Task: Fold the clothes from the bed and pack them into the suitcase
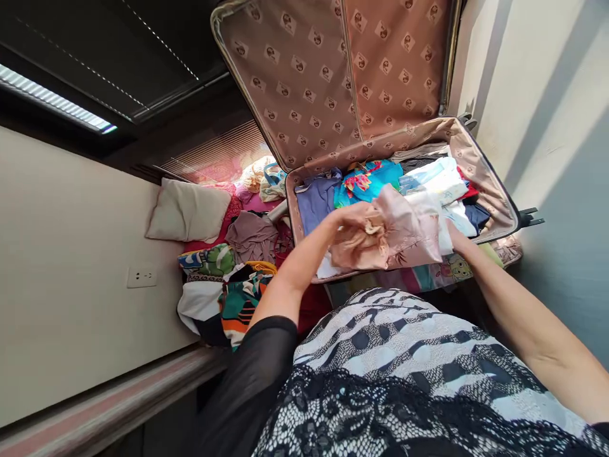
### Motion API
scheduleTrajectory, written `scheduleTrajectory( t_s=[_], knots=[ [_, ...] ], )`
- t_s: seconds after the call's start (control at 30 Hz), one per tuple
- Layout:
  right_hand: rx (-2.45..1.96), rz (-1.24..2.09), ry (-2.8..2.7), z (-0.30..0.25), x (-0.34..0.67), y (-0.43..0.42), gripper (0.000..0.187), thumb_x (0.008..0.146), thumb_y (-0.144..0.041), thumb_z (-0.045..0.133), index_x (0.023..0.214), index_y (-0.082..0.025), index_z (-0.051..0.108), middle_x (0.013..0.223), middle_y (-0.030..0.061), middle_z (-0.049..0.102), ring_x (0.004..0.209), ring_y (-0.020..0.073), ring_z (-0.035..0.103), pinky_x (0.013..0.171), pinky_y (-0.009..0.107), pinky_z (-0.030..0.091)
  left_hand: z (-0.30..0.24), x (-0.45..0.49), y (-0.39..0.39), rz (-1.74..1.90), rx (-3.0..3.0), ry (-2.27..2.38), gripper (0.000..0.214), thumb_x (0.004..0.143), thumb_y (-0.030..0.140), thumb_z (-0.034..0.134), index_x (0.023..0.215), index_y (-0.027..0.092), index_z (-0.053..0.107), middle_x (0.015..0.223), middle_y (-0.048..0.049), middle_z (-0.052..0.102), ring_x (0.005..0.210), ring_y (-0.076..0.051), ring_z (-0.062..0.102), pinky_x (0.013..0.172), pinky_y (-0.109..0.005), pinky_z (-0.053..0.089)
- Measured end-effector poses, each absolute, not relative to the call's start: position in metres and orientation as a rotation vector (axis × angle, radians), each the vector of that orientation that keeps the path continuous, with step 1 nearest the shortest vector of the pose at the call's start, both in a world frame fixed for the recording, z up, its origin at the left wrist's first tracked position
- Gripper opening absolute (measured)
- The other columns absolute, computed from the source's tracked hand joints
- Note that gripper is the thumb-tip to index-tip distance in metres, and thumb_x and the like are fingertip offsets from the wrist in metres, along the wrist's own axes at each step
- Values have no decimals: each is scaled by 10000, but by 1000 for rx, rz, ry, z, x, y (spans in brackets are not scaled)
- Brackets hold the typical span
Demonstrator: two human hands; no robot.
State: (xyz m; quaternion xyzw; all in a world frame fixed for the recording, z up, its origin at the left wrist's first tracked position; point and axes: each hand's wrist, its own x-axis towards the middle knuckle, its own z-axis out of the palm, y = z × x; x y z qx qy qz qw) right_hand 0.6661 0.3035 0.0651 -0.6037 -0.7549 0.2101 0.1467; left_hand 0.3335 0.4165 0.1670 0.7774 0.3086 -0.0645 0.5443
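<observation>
A pale pink garment point(399, 231) is bunched between both my hands, just above the near edge of an open suitcase point(495, 190). My left hand point(354, 219) is closed on the garment's left end. My right hand point(455, 238) is mostly hidden behind the cloth at its right end and appears to grip it. Inside the suitcase lie folded clothes: a blue-grey piece point(316, 200), a turquoise patterned one point(366, 181), white ones point(440, 178) and a dark blue one point(477, 214).
The suitcase lid point(333, 70) stands upright with a brown printed lining. Loose clothes point(238, 279) and a white pillow point(190, 209) are heaped on the bed to the left. A wall with a socket point(141, 277) runs along the left; another wall is on the right.
</observation>
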Motion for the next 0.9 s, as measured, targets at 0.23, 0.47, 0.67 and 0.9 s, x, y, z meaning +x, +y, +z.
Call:
scheduleTrajectory(
  t_s=[0.23,0.47,0.67,0.9],
  knots=[
    [-2092,582,-1902,92,725,272,539,893,-376,608,1356,-117,700,1037,167,745,884,306,716,876,465,606,107,393,403,-338,2181,1126,1118,640,387,949,1612,161,446,1601,-216,543,1415,-410,565,1114,-475,512],
    [-1573,523,-2338,133,634,270,455,979,-253,541,1416,-164,632,1192,170,674,1065,298,674,948,406,582,125,392,335,-216,2365,1177,319,987,322,675,1223,113,720,1164,-203,754,1122,-345,709,975,-417,541],
    [-1474,436,-2537,133,630,263,583,893,-161,558,1475,-175,590,1349,198,621,1191,350,592,1044,464,525,111,404,267,43,2533,1223,280,1054,186,486,1211,90,698,1099,-226,712,1058,-314,683,896,-419,531],
    [-1509,277,-2755,134,609,308,916,749,-190,703,1626,-215,440,1677,215,414,1490,446,406,1129,559,369,112,394,304,-81,2350,1266,395,1057,219,516,1423,99,609,1293,-236,669,1249,-350,640,1013,-467,503]
  ],
)
